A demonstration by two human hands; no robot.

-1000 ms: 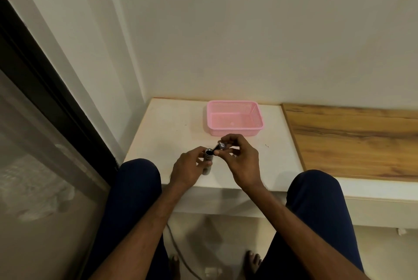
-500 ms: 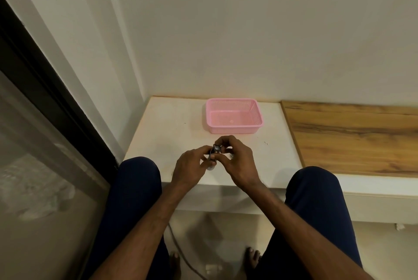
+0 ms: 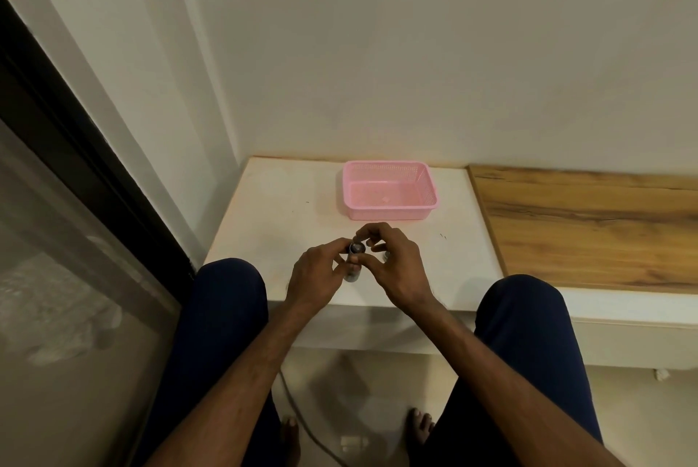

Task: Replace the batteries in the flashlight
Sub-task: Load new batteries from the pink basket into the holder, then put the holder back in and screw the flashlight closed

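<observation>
Silver flashlight gripped upright in left hand above near edge of white table, top end pinched by right hand, body largely hidden by both. Pink basket just behind, untouched; wooden board off right.

Most of the flashlight is hidden. The left hand wraps its body and the right hand pinches its upper end, so only the top rim and a bit of the lower end show. What sits inside the tube cannot be told. A small grey piece behind the right hand is largely covered. A pale speck in the basket is too small to identify. The wooden board is cut off at the right edge.
</observation>
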